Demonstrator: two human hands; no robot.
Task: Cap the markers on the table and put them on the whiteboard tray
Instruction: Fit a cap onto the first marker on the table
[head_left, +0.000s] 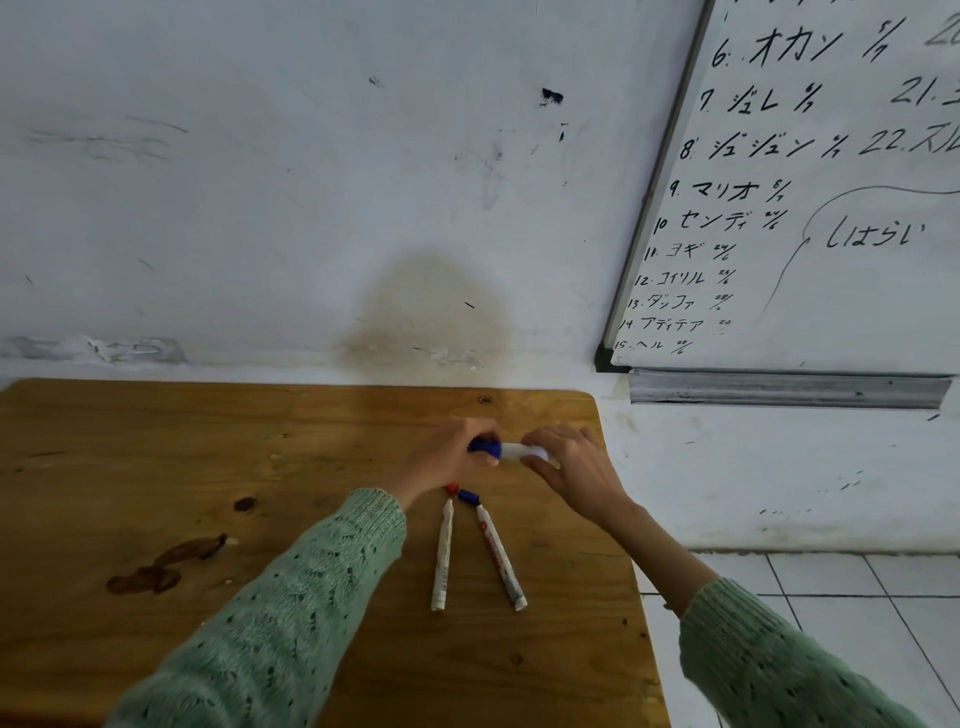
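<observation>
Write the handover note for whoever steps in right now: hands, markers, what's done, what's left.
Left hand: gripping a blue cap.
Right hand: holding the white marker that the cap is going onto; whether it is fully seated is unclear.
On the wooden table: two uncapped markers, with a loose red cap and loose blue cap at their tips.
Whiteboard tray: no markers in it.
Left: finish this cap, cap the other two, move all three to the tray.

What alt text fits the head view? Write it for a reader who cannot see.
Two hands push a blue cap onto a white marker above a wooden table. Two uncapped markers lie below them beside loose caps; an empty whiteboard tray hangs at right.
</observation>
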